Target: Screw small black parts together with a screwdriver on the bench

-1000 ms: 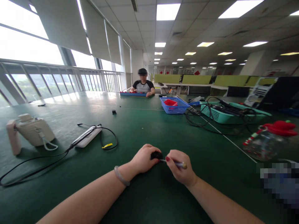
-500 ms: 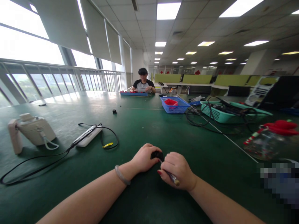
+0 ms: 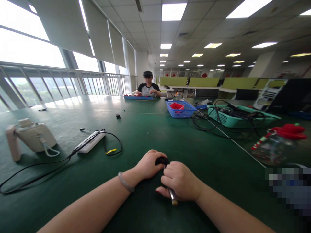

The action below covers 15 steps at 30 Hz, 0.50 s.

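Note:
On the green table, my left hand (image 3: 151,164) is closed around a small black object (image 3: 162,160). Its kind is too hidden to tell. A grey bangle circles the left wrist. My right hand (image 3: 180,181), close beside it, grips a slim screwdriver-like tool (image 3: 173,196). The tool's yellowish butt end sticks out below the fist, towards me, while its other end is covered by my fingers at the black object. The right fingertips seem to be at the edge of the black object.
Left lie a white power bank (image 3: 91,142), a black cable (image 3: 70,157) and a beige bottle (image 3: 36,136). A blue basket (image 3: 181,110), a teal basket (image 3: 225,118) with cables and a glass jar (image 3: 273,149) stand right. A person (image 3: 147,88) sits at the far end.
My right hand has turned, so the tool's butt end has swung left and down, towards me. My left hand keeps its hold on the black object. The view has shifted slightly.

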### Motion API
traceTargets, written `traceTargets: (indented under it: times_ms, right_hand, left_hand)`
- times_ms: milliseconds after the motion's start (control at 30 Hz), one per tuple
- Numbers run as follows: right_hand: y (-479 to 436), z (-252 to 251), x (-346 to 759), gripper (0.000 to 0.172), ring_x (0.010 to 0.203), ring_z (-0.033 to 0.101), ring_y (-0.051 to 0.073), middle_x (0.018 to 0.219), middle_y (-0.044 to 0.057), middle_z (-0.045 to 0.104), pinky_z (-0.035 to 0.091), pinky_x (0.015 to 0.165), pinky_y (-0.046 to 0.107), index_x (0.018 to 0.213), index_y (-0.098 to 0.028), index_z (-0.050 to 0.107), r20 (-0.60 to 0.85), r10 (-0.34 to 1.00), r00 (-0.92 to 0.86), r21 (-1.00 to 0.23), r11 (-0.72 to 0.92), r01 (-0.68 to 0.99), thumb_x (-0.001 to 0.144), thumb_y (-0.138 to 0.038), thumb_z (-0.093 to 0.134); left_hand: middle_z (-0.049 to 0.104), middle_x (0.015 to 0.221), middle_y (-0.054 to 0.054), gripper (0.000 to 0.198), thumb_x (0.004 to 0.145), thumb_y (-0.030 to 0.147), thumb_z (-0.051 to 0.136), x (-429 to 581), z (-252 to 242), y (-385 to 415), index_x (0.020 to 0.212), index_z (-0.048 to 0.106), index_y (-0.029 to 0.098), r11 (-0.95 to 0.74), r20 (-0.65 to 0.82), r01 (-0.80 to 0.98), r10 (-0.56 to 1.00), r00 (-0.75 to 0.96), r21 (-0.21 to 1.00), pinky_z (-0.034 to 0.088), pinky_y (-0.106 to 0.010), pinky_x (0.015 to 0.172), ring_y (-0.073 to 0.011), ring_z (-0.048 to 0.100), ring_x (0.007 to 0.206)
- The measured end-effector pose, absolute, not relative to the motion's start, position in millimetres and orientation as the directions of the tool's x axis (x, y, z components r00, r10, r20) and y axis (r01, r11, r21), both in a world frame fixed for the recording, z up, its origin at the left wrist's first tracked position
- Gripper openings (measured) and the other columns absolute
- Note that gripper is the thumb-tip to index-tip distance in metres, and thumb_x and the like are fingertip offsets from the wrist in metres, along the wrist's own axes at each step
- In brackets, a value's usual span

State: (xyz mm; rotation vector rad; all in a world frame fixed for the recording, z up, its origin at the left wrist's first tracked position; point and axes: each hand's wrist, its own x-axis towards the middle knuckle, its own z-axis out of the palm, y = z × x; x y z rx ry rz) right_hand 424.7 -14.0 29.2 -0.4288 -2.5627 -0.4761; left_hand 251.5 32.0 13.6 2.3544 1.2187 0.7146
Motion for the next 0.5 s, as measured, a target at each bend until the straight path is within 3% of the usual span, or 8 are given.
traceTargets:
  times_ms: [500]
  right_hand:
    - [-13.0,29.0,428.2,0.036,0.056,0.039,0.014,0.056,0.000,0.048,0.026,0.055,0.031,0.061,-0.018,0.055,0.623,0.200,-0.756,0.263,0.857,0.443,0.093,-0.032,0.047]
  left_hand:
    - [0.066,0.112,-0.002,0.042,0.074,0.023,0.062,252.8,9.2,33.7,0.116,0.062,0.027,-0.527,0.260,0.638,0.844,0.469,0.561,0.045,-0.034,0.098,-0.0212,0.056,0.108]
